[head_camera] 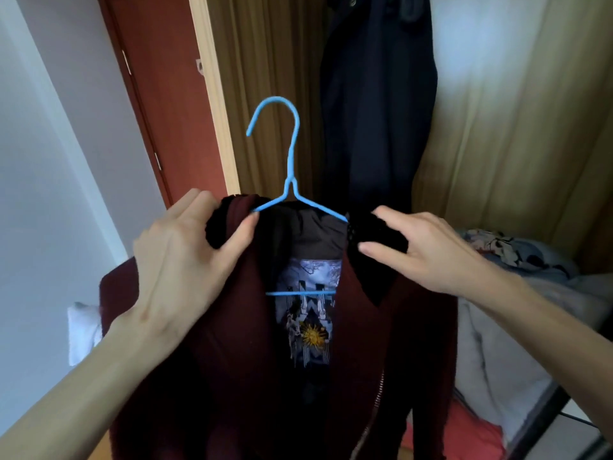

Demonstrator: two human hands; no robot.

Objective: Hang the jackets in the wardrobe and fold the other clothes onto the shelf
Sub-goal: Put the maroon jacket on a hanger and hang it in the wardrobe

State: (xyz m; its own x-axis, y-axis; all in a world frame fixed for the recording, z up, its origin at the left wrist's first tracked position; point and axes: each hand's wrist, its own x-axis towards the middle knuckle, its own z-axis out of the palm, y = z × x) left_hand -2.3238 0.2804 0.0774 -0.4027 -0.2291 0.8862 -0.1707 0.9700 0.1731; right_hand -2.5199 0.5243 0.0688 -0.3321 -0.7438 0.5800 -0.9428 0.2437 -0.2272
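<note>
The dark red zip-front fleece jacket [232,360] is held before the open wardrobe, draped on a thin blue wire hanger [292,180]. Its black collar is gripped by curled left hand [185,260] and right hand [428,250], apparently to seat both shoulders.

A maroon jacket [232,376] with a black fuzzy collar hangs on a light-blue hanger [289,180] at centre frame; its dark lining carries a printed patch with a yellow sun. A navy coat [378,104] fills the upper centre.
</note>
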